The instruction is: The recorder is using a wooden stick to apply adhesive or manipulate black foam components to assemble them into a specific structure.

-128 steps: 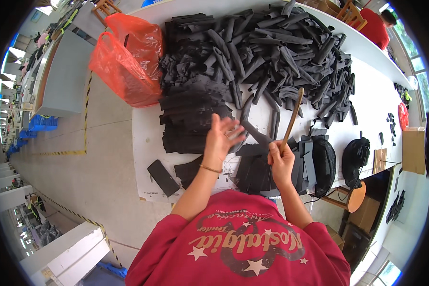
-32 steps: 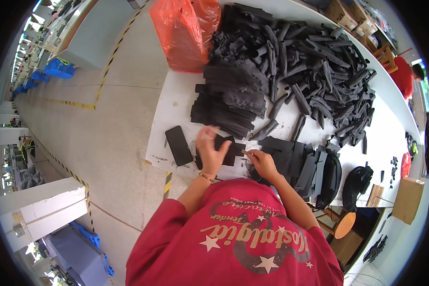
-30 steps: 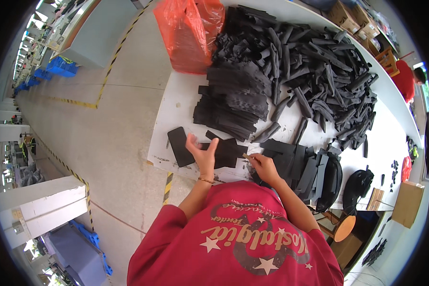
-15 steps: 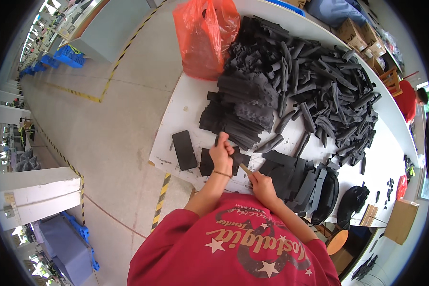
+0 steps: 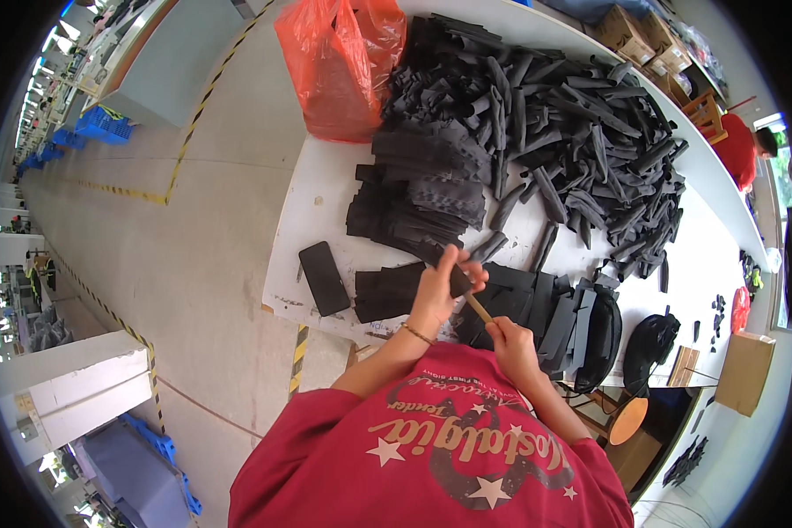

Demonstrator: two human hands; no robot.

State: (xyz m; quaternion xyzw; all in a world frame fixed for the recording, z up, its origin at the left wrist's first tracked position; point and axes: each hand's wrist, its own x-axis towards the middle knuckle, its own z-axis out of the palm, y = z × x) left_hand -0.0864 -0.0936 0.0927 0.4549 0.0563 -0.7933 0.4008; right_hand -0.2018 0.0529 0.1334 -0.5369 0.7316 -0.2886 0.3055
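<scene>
My left hand (image 5: 438,292) is curled around a small black fabric piece (image 5: 459,282), with some fingers lifted. A thin tan stick (image 5: 477,307) runs up into that piece, and my right hand (image 5: 512,346) grips its lower end near the table's front edge. Left of my left hand lie flat black fabric pieces (image 5: 383,297), with a black phone (image 5: 323,279) beside them. Beyond my hands is a layered stack of black fabric strips (image 5: 431,172). More flat black pieces (image 5: 512,295) lie just beyond my right hand.
A large heap of rolled black strips (image 5: 594,132) covers the far right of the white table (image 5: 295,207). A red plastic bag (image 5: 339,84) stands at its far left corner. Black curved items (image 5: 649,361) lie to the right. Another person in red (image 5: 736,154) is at the far right.
Both hands have moved a little right with the stick and black piece. My left hand's fingers have loosened from a tight fist. The view has shifted, so the table appears further left.
</scene>
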